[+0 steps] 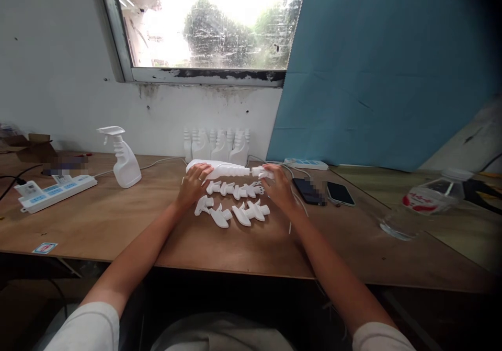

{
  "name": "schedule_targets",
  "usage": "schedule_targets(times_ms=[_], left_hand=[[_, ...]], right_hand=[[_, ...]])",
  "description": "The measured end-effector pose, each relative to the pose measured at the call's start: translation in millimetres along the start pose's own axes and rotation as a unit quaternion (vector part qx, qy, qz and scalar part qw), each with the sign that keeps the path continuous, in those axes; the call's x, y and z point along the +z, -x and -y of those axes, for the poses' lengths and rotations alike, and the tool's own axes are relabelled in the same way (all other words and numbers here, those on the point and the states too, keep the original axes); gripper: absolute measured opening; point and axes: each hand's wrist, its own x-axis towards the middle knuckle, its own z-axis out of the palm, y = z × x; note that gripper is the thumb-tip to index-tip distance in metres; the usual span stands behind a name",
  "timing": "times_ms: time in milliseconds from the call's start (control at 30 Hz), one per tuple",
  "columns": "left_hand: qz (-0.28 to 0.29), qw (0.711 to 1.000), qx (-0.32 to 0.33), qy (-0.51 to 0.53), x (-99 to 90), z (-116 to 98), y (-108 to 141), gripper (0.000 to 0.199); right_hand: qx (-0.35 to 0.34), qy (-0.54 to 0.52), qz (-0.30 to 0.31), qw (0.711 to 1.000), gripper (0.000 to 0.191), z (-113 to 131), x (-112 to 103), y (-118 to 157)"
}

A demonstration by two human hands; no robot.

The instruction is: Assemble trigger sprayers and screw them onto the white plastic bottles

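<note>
My left hand [195,180] is wrapped round the body of a white spray bottle [227,169], which is tipped on its side with the neck pointing right. At the neck, my right hand [279,185] grips a white trigger sprayer head [259,172], lined up with the bottle's mouth; a narrow gap shows between them. Below the hands, several loose trigger sprayer heads [240,212] lie on the wooden table [231,249] in two rows. Part of the held sprayer head is hidden by my right fingers.
Several white bottles [219,144] stand against the wall. An assembled spray bottle [126,162] is upright at left, near a power strip [58,191]. To the right are two phones [340,193], a cable, another power strip [306,163] and a large clear plastic bottle [427,202].
</note>
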Motion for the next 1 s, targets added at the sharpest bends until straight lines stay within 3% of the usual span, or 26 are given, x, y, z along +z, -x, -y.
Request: schedule_targets(times_ms=[100, 233, 333, 433, 600, 733, 833, 933, 1000], left_hand=[[-0.03, 0.999, 0.014, 0.018, 2.1, -8, 0, 0.034], [-0.036, 0.998, -0.002, 0.059, 3.3, -10, 2, 0.037], [-0.033, 0.994, -0.042, 0.099, 3.1, -15, 1, 0.039], [-0.05, 0.981, -0.098, 0.158, 3.4, -23, -1, 0.042], [-0.052, 0.932, -0.197, 0.3, 7.9, -35, -2, 0.045], [-0.01, 0.869, -0.239, 0.432, 13.7, -46, 2, 0.048], [0.014, 0.821, -0.254, 0.511, 16.9, -55, 4, 0.05], [0.027, 0.785, -0.268, 0.559, 17.8, -60, 5, 0.052], [0.032, 0.771, -0.263, 0.579, 16.7, -64, 4, 0.051]], right_hand=[[-0.016, -0.059, -0.028, 0.998, 0.032, 22, 3, -3], [0.02, -0.143, -0.096, 0.985, 0.041, 37, -1, -7], [0.016, -0.192, -0.102, 0.976, 0.048, 45, -11, -17], [-0.032, -0.196, -0.096, 0.975, 0.055, 54, -23, -40], [-0.071, -0.106, -0.098, 0.987, 0.057, 74, -34, -85], [0.011, -0.178, -0.106, 0.978, 0.076, 84, -19, -99], [0.138, -0.347, -0.069, 0.925, 0.08, 85, -5, -99], [0.234, -0.484, -0.017, 0.843, 0.061, 86, -3, -96], [0.257, -0.529, 0.0, 0.809, 0.047, 88, -8, -95]])
